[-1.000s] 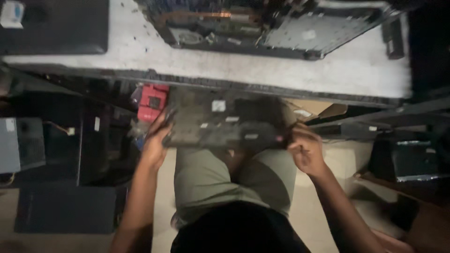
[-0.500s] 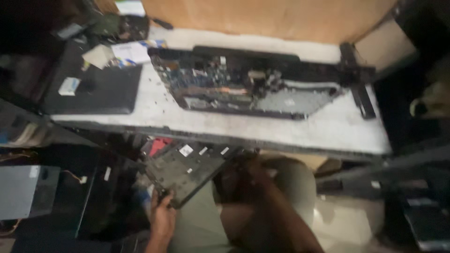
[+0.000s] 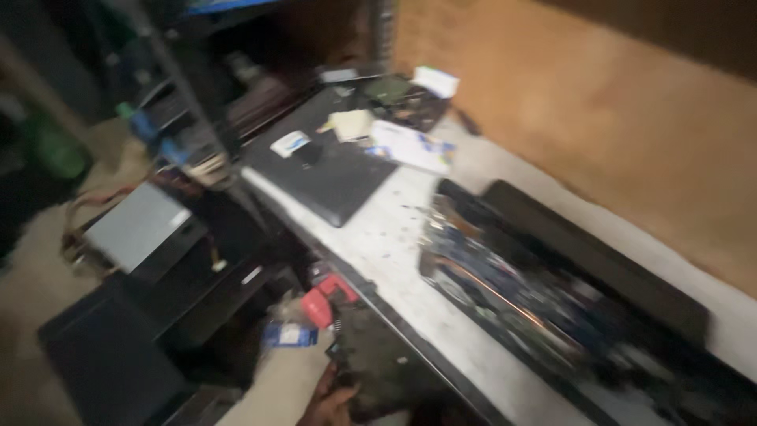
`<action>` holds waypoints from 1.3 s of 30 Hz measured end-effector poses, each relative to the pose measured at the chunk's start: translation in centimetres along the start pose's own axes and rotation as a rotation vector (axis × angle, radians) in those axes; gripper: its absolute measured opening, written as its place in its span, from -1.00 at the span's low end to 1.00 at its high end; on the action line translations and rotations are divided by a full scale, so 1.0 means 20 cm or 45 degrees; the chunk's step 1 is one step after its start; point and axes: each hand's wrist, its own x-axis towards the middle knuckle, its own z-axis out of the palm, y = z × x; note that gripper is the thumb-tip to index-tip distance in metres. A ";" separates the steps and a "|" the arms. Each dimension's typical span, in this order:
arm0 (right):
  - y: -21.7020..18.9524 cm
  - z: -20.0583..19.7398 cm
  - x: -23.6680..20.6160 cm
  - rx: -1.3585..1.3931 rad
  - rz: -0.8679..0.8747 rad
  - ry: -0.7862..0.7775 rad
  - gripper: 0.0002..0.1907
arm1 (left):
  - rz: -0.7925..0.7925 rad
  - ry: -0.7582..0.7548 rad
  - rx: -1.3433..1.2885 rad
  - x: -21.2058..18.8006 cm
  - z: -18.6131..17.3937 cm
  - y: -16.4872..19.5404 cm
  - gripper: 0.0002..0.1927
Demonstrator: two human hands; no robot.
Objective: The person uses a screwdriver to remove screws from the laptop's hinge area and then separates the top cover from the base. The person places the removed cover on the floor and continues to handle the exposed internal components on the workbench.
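At the bottom edge, the left hand [image 3: 330, 404] grips a dark laptop part [image 3: 377, 369] below the table edge, its long axis running up-left; the right hand is out of sight. Beyond, the white worktable [image 3: 384, 237] carries an opened laptop [image 3: 544, 296], a closed one [image 3: 330, 170], and papers [image 3: 410, 146] against the brown wall [image 3: 583, 102].
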 end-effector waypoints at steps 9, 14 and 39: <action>0.10 0.39 0.30 -0.225 -0.085 -0.154 -0.68 | 0.216 0.237 -0.015 0.04 -0.12 -0.04 -0.14; 0.03 0.51 0.50 -0.312 -0.086 -0.168 -0.70 | 0.248 0.331 -0.060 0.10 -0.15 0.00 -0.14; 0.01 0.40 0.44 -0.441 -0.072 -0.174 -0.78 | 0.235 0.497 -0.171 0.04 -0.07 -0.14 -0.13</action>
